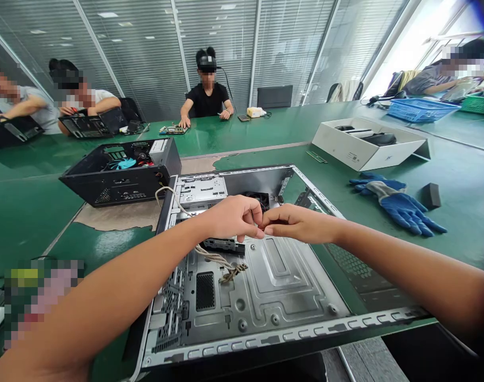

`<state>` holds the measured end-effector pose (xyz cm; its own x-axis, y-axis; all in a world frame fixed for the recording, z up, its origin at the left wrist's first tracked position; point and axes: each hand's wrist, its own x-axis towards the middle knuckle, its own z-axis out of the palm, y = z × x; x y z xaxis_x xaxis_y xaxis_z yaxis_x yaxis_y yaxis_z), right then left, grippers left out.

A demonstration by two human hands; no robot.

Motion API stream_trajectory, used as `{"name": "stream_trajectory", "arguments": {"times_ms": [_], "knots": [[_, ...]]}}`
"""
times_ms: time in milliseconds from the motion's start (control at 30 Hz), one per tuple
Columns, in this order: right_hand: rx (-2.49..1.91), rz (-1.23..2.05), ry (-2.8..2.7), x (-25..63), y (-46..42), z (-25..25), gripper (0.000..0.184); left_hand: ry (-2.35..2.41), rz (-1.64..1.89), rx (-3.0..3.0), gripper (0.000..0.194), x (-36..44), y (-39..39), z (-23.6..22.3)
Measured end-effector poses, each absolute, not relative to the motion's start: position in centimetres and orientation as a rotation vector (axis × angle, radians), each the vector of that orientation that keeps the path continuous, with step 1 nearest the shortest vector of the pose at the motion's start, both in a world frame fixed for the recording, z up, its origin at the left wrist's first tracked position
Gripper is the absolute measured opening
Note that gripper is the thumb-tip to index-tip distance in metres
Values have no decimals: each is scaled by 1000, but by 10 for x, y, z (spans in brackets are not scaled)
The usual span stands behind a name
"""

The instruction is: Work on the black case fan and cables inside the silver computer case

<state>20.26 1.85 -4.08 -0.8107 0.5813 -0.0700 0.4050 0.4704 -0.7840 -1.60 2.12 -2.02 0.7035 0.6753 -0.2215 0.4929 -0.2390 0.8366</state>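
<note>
Open computer case [281, 297] beneath left hand [231, 217] and right hand [299, 222] mid-frame, fingertips meeting, cannot tell if pinching anything, green table [242, 137] around, blinds [234, 32] across top.

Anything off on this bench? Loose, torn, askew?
Two minor things. Beige cables lie loose inside the open computer case, bunched at the near end, so they look untidy. The brown sheet under the smaller black case has ragged edges, as if torn. No spill stands out.
</note>
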Motion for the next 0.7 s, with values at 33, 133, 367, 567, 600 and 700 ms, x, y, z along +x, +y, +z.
{"name": "stream_trajectory", "arguments": {"times_ms": [33, 133, 367, 567, 600, 700], "knots": [[-853, 1258, -2512, 203, 19, -41, 31, 898, 224, 1900, 23, -16, 21, -20], [-854, 1215, -2523, 203, 20, -42, 27, 868, 232, 1915, 21, -15, 20, -20], [-827, 1063, -2517, 201, 20, -42, 20, 938, 265, 1928, 13, -10, 18, -22], [-1021, 1099, -2413, 200, 22, -41, 20, 995, 411, 2101, 15, -11, 21, -26], [-1050, 1095, -2395, 200, 22, -41, 20, 997, 438, 2144, 13, -12, 21, -26], [-1099, 1100, -2363, 201, 24, -42, 22, 999, 497, 2218, 8, -12, 22, -28]]}}
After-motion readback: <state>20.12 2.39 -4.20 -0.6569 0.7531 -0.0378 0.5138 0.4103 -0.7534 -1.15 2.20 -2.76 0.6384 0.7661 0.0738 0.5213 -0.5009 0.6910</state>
